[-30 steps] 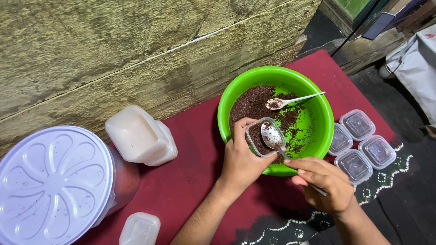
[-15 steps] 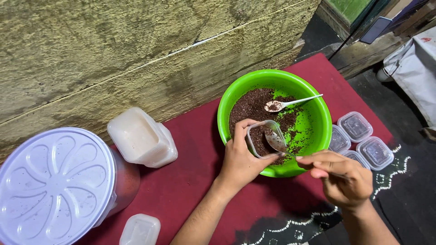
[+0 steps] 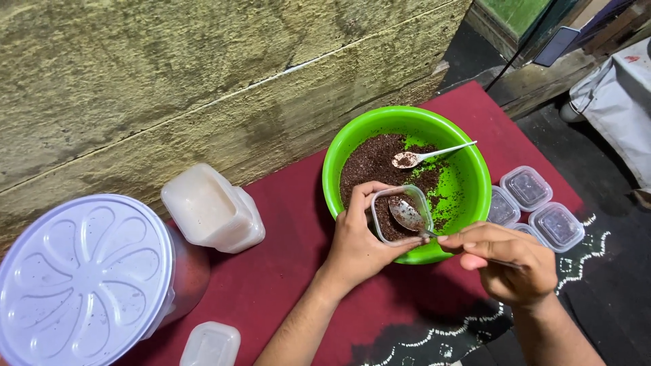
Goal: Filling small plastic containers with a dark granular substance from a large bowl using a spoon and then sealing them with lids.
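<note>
Spoon (image 3: 409, 217) now dipped lower into small clear container (image 3: 400, 213), right hand (image 3: 512, 261) pinching its handle, left hand (image 3: 359, 240) clasping container over green bowl (image 3: 475, 196), frame centre.

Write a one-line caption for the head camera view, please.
Left hand holds a small clear container over a green bowl of dark crumbs while right hand presses them in with a spoon.

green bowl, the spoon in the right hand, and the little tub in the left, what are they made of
Green bowl: likely plastic, with a uniform bright colour and soft sheen. Spoon: looks like metal, grey with a reflective bowl. Small tub: apparently clear plastic, since the dark crumbs show through its thin walls.
</note>
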